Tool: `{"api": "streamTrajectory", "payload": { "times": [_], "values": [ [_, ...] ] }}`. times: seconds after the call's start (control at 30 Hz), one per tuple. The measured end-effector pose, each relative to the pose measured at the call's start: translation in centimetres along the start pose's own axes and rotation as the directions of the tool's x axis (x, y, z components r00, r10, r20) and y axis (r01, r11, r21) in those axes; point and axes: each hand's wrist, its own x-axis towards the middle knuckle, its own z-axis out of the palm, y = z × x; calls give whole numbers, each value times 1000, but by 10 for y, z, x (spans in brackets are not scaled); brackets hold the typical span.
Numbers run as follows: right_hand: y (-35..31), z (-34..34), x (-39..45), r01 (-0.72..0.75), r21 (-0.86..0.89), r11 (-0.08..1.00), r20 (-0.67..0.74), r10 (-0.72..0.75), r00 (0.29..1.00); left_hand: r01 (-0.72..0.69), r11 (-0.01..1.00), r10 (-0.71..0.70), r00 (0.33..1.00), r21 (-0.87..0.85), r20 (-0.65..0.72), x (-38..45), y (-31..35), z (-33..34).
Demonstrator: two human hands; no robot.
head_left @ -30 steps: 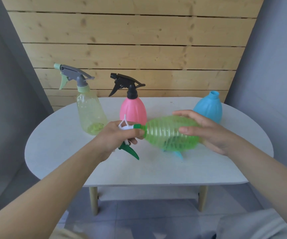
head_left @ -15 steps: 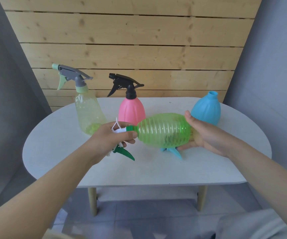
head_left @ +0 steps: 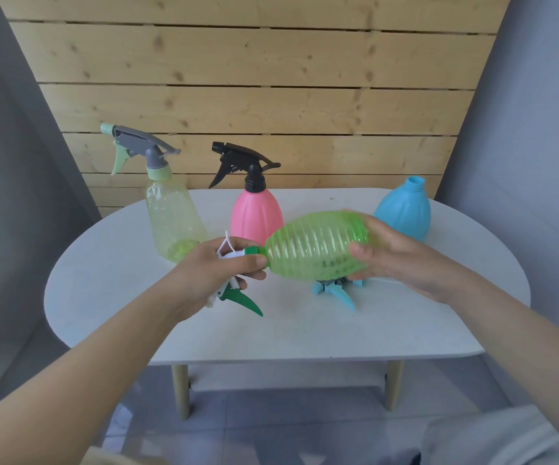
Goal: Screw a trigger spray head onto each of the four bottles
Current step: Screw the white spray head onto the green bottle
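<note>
While the green ribbed bottle is held sideways above the worktop centre, left hand grips the white-green spray head at its neck, right hand clasps the base, probably to twist them together. Blue bottle far right uncapped; plank wall behind.

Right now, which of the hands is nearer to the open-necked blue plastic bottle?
Right. The right hand grips the ribbed green bottle's base just before the blue plastic bottle; the left hand is farther left.
</note>
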Motion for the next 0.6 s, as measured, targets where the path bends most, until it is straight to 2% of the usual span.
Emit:
{"api": "streamTrajectory", "payload": {
  "times": [0.1,0.23,0.33,0.4,0.47,0.6],
  "values": [
    [-2,0,-1,82,-31,996,-11,-82,997,2,1000,-2,1000,-18,0,0,2,1],
    [-3,5,0,-23,-72,997,-65,18,998,-37,999,37,999,17,1,-5,3,1],
    [-4,7,-1,-85,-141,986,-28,82,996,-25,1000,25,1000,-8,0,-3,2,0],
    [-2,6,-1,-47,-95,994,9,48,999,-9,1000,9,1000,0,-12,-1,1,0],
    [-3,3,-4,4,-71,997,-10,-4,1000,4,1000,-4,1000,7,-20,1,2,0],
    [-7,2,-4,32,-16,999,-23,-32,999,-44,997,44,999,57,4,-1,5,-2]
  ]
}}
